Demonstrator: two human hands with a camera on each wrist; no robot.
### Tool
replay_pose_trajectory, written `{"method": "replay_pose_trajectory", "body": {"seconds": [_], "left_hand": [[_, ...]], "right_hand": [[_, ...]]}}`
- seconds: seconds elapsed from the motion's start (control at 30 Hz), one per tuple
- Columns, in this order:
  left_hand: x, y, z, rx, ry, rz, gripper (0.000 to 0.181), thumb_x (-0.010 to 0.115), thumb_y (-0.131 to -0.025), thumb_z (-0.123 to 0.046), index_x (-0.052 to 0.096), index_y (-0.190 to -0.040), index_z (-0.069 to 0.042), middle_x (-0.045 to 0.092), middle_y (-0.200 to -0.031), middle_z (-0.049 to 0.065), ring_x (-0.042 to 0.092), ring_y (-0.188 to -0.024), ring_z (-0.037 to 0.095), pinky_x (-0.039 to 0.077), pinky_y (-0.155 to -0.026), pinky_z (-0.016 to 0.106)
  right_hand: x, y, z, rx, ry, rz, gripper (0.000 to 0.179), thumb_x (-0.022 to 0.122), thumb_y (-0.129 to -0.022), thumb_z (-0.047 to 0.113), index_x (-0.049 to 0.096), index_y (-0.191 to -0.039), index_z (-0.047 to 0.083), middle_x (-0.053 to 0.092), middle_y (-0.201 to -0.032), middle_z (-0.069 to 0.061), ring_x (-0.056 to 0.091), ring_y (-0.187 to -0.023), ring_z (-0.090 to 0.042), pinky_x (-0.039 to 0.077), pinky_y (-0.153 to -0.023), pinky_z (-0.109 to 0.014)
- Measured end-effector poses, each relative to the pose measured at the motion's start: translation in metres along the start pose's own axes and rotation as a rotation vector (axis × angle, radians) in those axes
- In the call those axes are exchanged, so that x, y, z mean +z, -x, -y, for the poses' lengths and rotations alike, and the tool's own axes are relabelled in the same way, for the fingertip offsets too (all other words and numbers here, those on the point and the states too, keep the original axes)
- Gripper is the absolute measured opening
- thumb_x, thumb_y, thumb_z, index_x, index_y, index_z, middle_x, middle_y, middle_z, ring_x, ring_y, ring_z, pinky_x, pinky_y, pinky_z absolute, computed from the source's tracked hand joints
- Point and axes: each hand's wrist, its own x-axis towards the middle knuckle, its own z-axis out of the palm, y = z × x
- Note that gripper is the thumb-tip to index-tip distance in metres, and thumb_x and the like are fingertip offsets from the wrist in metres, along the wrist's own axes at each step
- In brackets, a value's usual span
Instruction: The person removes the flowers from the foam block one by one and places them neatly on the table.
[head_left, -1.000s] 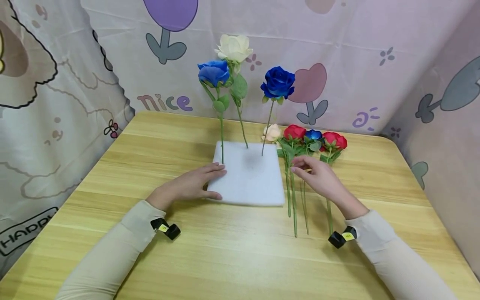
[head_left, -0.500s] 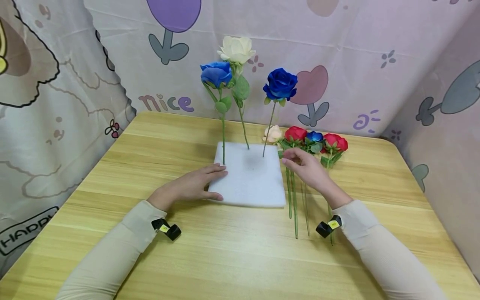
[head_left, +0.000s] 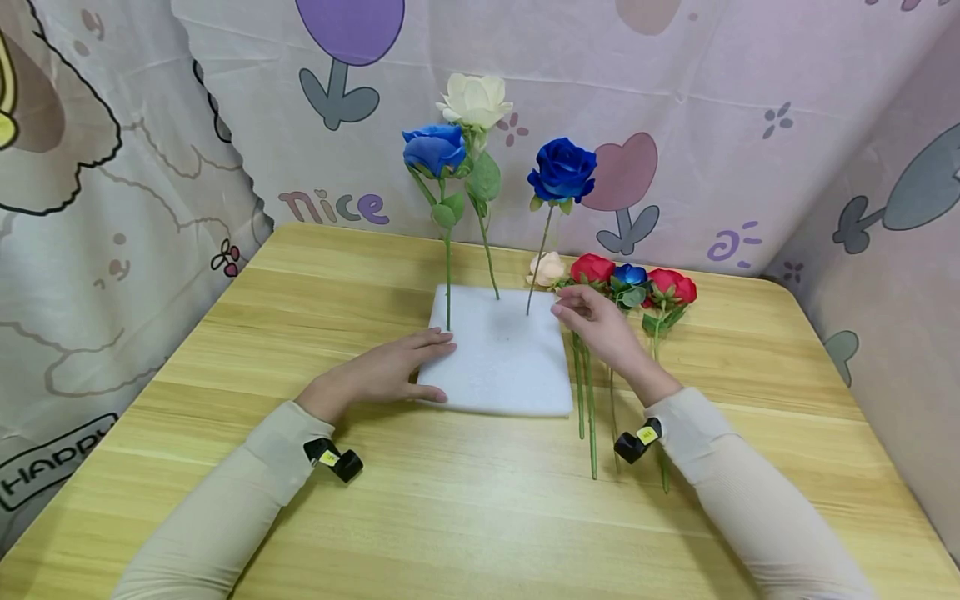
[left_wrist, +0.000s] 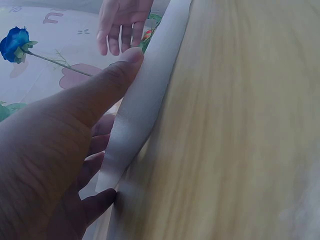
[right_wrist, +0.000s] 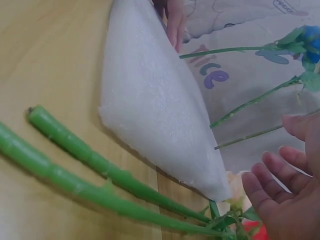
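Their right hand (head_left: 603,331), loosely parted, has drifted toward the foam slab (head_left: 504,375); the left hand (head_left: 386,367) spreads on its edge. Three roses (head_left: 562,170) stand nearly upright in it; loose roses (head_left: 592,268) lie alongside, blooms farthest.

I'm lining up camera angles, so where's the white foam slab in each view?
Head: white foam slab near the centre.
Left wrist: white foam slab, slanting down-left from the top.
Right wrist: white foam slab, slanting down-right from the top.
Shared landmark: the right hand, seen in every view.
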Motion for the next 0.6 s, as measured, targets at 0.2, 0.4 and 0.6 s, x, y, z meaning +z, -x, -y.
{"method": "replay_pose_trajectory", "body": {"seconds": [0.2, 0.4, 0.6], "left_hand": [[-0.001, 0.002, 0.000, -0.005, -0.001, 0.001, 0.094, 0.056, -0.083, -0.071, 0.033, -0.153, -0.012, 0.022, -0.161, 0.000, 0.017, -0.147, 0.024, 0.022, -0.117, 0.044], [-0.001, 0.002, 0.000, -0.011, 0.002, 0.007, 0.095, 0.055, -0.083, -0.073, 0.033, -0.154, -0.013, 0.021, -0.161, 0.000, 0.016, -0.147, 0.024, 0.022, -0.117, 0.044], [0.000, 0.001, 0.000, -0.005, 0.003, 0.007, 0.096, 0.055, -0.082, -0.073, 0.033, -0.154, -0.013, 0.022, -0.161, 0.000, 0.017, -0.147, 0.024, 0.022, -0.117, 0.044]], "right_hand": [[0.007, -0.011, 0.002, 0.036, -0.162, 0.036, 0.052, 0.059, -0.099, 0.033, 0.049, -0.136, -0.002, 0.059, -0.120, -0.016, 0.058, -0.113, -0.032, 0.050, -0.096, -0.042], [0.014, -0.024, 0.003, 0.101, -0.320, 0.049, 0.051, 0.058, -0.100, 0.031, 0.047, -0.140, 0.000, 0.054, -0.132, -0.018, 0.054, -0.121, -0.034, 0.046, -0.101, -0.040], [0.020, -0.032, 0.005, 0.155, -0.467, 0.033, 0.041, 0.053, -0.103, 0.021, 0.049, -0.137, -0.001, 0.053, -0.134, -0.018, 0.052, -0.124, -0.032, 0.044, -0.104, -0.039]]}}
